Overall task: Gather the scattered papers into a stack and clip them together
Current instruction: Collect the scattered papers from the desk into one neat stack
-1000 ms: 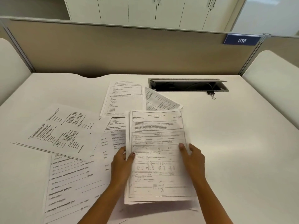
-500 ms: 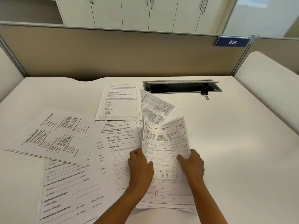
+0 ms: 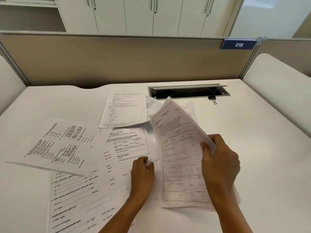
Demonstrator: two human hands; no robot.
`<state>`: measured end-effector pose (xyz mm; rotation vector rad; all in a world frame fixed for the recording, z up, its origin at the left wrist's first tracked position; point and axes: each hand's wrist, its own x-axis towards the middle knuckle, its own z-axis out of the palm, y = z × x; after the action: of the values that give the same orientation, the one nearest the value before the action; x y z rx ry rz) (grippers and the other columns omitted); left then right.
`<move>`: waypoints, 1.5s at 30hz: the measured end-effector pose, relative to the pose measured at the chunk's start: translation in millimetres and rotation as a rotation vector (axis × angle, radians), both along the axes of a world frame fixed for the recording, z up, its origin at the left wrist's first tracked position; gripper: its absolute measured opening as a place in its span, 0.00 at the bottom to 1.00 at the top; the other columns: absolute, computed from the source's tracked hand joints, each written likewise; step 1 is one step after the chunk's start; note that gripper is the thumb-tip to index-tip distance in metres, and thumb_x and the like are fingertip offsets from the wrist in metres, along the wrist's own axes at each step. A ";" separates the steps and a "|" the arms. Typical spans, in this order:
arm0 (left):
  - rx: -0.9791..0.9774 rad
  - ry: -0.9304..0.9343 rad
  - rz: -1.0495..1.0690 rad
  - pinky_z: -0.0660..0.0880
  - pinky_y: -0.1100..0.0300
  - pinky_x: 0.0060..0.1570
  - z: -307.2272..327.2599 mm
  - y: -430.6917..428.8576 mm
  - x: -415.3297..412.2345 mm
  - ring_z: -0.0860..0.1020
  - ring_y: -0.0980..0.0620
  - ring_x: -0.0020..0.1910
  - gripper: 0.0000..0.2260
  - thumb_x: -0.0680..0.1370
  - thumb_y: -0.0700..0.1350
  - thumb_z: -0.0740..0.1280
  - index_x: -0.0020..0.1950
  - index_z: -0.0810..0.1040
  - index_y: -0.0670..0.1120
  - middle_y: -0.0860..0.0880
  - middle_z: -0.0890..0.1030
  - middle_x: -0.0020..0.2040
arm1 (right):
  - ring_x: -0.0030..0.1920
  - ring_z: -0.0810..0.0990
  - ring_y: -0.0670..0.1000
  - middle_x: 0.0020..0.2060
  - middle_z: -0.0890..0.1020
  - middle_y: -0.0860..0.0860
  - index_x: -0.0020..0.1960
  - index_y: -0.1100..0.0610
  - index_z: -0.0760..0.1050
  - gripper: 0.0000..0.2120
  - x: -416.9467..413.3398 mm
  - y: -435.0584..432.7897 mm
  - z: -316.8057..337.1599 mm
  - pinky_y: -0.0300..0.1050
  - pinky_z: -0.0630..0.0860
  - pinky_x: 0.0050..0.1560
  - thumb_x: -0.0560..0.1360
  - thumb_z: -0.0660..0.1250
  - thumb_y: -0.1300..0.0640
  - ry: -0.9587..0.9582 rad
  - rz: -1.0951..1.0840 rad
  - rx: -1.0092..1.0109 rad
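My right hand (image 3: 220, 163) grips a thin stack of printed papers (image 3: 180, 148) by its right edge, tilted up off the white desk (image 3: 252, 165) and blurred. My left hand (image 3: 142, 174) rests fingers-down on a loose printed sheet (image 3: 124, 148) just left of the stack; whether it pinches that sheet I cannot tell. More loose sheets lie scattered: one angled at the left (image 3: 62, 145), one at the near left (image 3: 79, 202), one at the back centre (image 3: 124, 108). A small black binder clip (image 3: 212, 98) lies at the far right by the cable slot.
An open cable slot (image 3: 188, 92) is cut into the desk's back edge. A beige partition (image 3: 117, 59) with a blue "016" tag (image 3: 239, 44) stands behind it. White cabinets (image 3: 151, 14) are beyond. Bare desk surface lies to the right of my right hand.
The held stack has swung right and tilted up, now gripped only by my right hand. My left hand has let go of it and come down on the sheet to the left.
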<state>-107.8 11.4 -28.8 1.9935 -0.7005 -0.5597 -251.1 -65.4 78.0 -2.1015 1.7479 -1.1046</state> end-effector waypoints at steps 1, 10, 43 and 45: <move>-0.002 0.015 0.005 0.67 0.65 0.52 0.5 0.0 0.7 0.73 0.55 0.51 0.15 0.79 0.44 0.62 0.64 0.71 0.44 0.47 0.74 0.60 | 0.30 0.71 0.52 0.32 0.78 0.48 0.47 0.53 0.76 0.02 -1.6 0.4 5.5 0.40 0.65 0.33 0.77 0.65 0.59 -0.004 -0.003 -0.053; -0.170 0.334 -0.156 0.70 0.45 0.65 36.6 -2.1 19.1 0.73 0.50 0.65 0.33 0.70 0.72 0.55 0.69 0.65 0.57 0.54 0.72 0.68 | 0.37 0.81 0.45 0.38 0.81 0.41 0.48 0.51 0.76 0.03 -7.2 6.4 46.0 0.27 0.74 0.33 0.75 0.68 0.57 -0.348 0.304 -0.065; -0.502 0.103 0.108 0.79 0.68 0.38 46.7 7.5 39.5 0.78 0.54 0.51 0.14 0.77 0.58 0.56 0.59 0.65 0.54 0.55 0.76 0.54 | 0.47 0.79 0.41 0.50 0.78 0.47 0.51 0.49 0.65 0.06 54.8 18.6 -76.1 0.32 0.79 0.40 0.81 0.53 0.58 -0.866 0.379 0.320; -0.446 0.140 0.081 0.78 0.68 0.37 40.2 7.0 38.3 0.77 0.55 0.51 0.15 0.77 0.56 0.56 0.63 0.64 0.57 0.57 0.75 0.54 | 0.50 0.79 0.45 0.52 0.77 0.48 0.52 0.51 0.64 0.04 58.0 20.2 -86.7 0.32 0.79 0.42 0.81 0.53 0.59 -0.818 0.357 0.338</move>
<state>-69.5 18.4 11.4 1.5449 -0.5951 -0.4444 -193.1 -45.2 -8.7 -1.3783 1.0285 -1.2057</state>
